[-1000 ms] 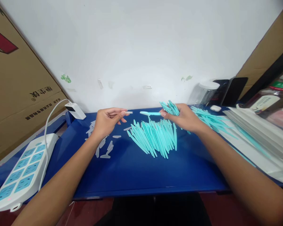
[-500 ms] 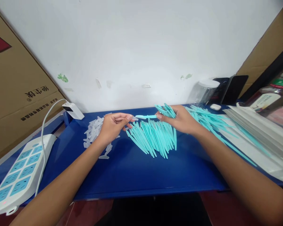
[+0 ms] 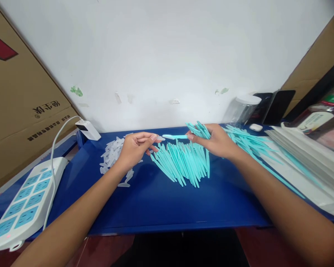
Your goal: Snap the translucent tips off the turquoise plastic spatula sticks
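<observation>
Razors [image 3: 183,165], the slim turquoise eyebrow kind, are fanning out across the middle of a blue tabletop [image 3: 167,211]. The left hand [image 3: 136,148] is pinching a clear blade cap [image 3: 160,138], which is pointing at the tip of a single razor [image 3: 174,137]; can't tell if they're touching. The right hand [image 3: 215,141] is gripping that razor plus a bunch of others [image 3: 199,129]. Loose caps [image 3: 111,151] are lying left of the pile, and more razors [image 3: 247,142] are sitting off to the right.

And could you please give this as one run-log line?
left hand: pinching clear cap; right hand: holding turquoise sticks; blue table: cap pile, stick pile
</observation>
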`<move>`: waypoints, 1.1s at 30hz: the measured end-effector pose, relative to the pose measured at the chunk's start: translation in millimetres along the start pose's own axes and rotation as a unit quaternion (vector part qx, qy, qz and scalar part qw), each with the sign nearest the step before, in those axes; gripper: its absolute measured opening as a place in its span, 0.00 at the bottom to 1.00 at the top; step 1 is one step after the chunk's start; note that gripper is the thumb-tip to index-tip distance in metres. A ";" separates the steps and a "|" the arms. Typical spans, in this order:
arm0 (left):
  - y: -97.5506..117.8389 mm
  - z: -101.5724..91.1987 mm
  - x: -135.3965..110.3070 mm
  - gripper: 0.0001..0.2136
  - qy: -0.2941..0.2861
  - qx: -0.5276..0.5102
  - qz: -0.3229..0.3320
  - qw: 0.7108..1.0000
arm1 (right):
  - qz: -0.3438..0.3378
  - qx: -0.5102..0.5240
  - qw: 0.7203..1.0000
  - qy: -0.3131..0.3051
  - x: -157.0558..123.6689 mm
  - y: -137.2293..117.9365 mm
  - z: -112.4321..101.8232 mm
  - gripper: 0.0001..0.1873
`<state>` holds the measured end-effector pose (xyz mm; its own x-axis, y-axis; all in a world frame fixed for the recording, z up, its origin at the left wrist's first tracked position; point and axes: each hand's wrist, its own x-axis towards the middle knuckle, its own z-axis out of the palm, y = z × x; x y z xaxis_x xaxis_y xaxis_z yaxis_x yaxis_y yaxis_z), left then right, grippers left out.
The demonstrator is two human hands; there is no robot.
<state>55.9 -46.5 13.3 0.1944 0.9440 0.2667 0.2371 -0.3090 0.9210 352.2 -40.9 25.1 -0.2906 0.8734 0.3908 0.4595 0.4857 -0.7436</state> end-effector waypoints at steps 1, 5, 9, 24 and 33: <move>0.0 -0.3 0.1 0.19 0.000 0.001 0.001 1.000 | 0.002 -0.001 1.000 0.001 0.1 0.6 -0.4 0.17; 0.7 -0.3 0.7 0.19 0.003 0.000 -0.004 1.000 | 0.005 -0.001 1.000 -0.004 0.1 -0.4 -0.3 0.17; 1.3 -0.5 1.8 0.17 0.010 0.001 -0.005 1.000 | 0.010 0.001 1.000 -0.003 0.0 -0.1 0.2 0.18; -4.1 -33.2 21.1 0.09 -0.016 -0.373 -0.234 0.898 | 0.013 -0.074 0.997 0.033 6.4 16.5 -6.5 0.17; -4.9 -24.8 16.0 0.07 -0.029 -0.106 -0.172 0.979 | 0.127 -0.386 0.911 0.069 10.2 47.6 -62.3 0.15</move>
<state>34.3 -27.0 20.1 0.1924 0.9780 -0.0803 0.0962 0.0626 0.9934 423.4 -6.5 27.5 -0.0076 0.9316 0.3635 0.9664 0.1003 -0.2368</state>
